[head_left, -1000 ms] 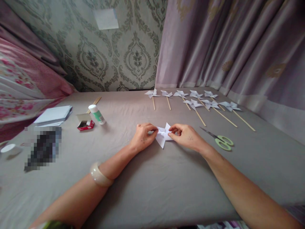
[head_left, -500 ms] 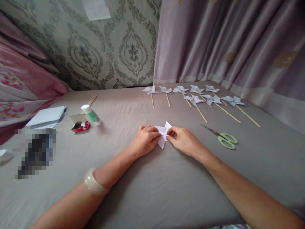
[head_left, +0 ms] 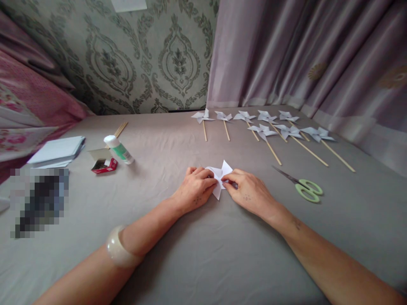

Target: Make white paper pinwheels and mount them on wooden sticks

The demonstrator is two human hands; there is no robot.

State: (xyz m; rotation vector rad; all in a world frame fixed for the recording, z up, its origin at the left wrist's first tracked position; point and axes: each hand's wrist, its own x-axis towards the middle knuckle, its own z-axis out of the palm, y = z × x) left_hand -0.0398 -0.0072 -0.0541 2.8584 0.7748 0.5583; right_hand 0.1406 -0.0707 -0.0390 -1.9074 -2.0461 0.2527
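Between my hands, on the grey cloth, lies a white paper pinwheel (head_left: 226,168) with pointed blades and no stick showing. My left hand (head_left: 197,186) is closed on its left side, fingers pressed at the folds near the middle. From the right, my right hand (head_left: 249,191) pinches the paper near the same centre with thumb and forefinger. The fingers cover most of the pinwheel's middle. Scissors with green handles (head_left: 308,190) rest to the right of my right hand, blades pointing away to the left.
Several finished pinwheels on sticks (head_left: 265,132) lie at the back right. At the left are a glue stick (head_left: 118,149), an open red box (head_left: 104,164) of small dark items, wooden sticks (head_left: 121,128) and a paper stack (head_left: 57,151). A blurred dark object (head_left: 43,203) sits nearer.
Both hands stay at the pinwheel, with only small finger shifts near its centre. The view has tilted slightly downward, so the surroundings appear a little displaced.
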